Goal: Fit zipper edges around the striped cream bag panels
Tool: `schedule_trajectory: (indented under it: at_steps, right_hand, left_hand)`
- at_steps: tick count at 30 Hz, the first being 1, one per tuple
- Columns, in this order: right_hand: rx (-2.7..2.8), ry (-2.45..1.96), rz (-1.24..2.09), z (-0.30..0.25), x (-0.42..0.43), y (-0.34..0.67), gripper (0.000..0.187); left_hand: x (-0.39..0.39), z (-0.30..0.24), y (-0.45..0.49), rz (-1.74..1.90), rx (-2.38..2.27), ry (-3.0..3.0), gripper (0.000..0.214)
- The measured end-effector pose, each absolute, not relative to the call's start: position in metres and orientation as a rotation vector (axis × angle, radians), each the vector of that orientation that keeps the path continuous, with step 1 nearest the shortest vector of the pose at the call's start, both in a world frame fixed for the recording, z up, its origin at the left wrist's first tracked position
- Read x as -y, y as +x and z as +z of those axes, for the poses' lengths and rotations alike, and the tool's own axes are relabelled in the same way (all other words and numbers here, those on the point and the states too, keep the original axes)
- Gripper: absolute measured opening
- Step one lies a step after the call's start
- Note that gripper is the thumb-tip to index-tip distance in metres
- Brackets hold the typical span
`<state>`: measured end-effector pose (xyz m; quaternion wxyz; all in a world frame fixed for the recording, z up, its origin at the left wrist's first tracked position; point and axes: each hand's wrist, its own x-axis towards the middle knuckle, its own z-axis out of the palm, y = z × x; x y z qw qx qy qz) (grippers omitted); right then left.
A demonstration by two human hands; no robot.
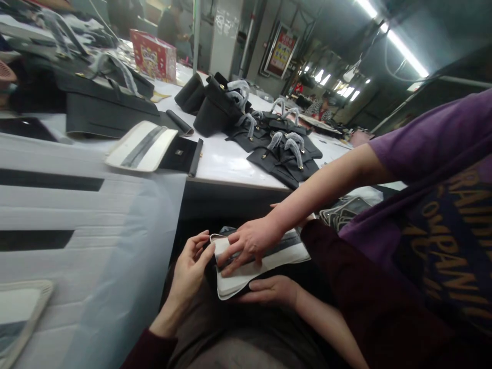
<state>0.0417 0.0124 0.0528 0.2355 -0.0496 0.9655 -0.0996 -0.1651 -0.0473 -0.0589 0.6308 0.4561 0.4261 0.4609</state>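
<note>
A gray-striped white panel point(279, 258) is lying over the lap point(211, 323), partly hidden by a co-worker's hand point(251, 240). The left hand point(190, 262) is half-curling at its corner, the right hand point(308, 220) sitting mostly obscured behind a forearm point(319, 188); whether either is gripping is unclear.

Room to swing my left hand point(192, 264) out over the left table point(126, 307); just a flat panel point(19, 312) at its near corner. Top of the stack point(230, 284) blocked: co-worker's upper hand point(253, 238) spread on it, lower hand point(272, 289) along the near edge. Their forearm point(326, 177) bars the way above my mostly hidden right hand point(309, 219). Bags point(282, 166) crowd the far table point(230, 166), narrow bare strip left of them.
</note>
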Motion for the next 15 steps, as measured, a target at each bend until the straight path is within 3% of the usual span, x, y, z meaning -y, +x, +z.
schedule_trajectory:
  at_steps: [6,9,12,15]
  right_hand:
    - [-2.673,-0.026,-0.428,0.053,-0.009,0.042,0.069]
    - [-3.004,0.868,-0.393,0.047,0.013,0.063,0.055]
    - [-2.957,1.968,-0.072,0.04,0.048,0.087,0.044]
    - [-2.718,2.657,0.237,0.038,0.095,0.086,0.052]
  left_hand:
    - [0.08,-0.063,-0.163,1.233,-1.047,1.155,0.03]
    - [0.088,-0.052,-0.161,1.252,-1.087,1.353,0.022]
    - [0.094,-0.042,-0.162,1.286,-1.083,1.541,0.014]
    - [0.099,-0.041,-0.168,1.311,-1.057,1.662,0.01]
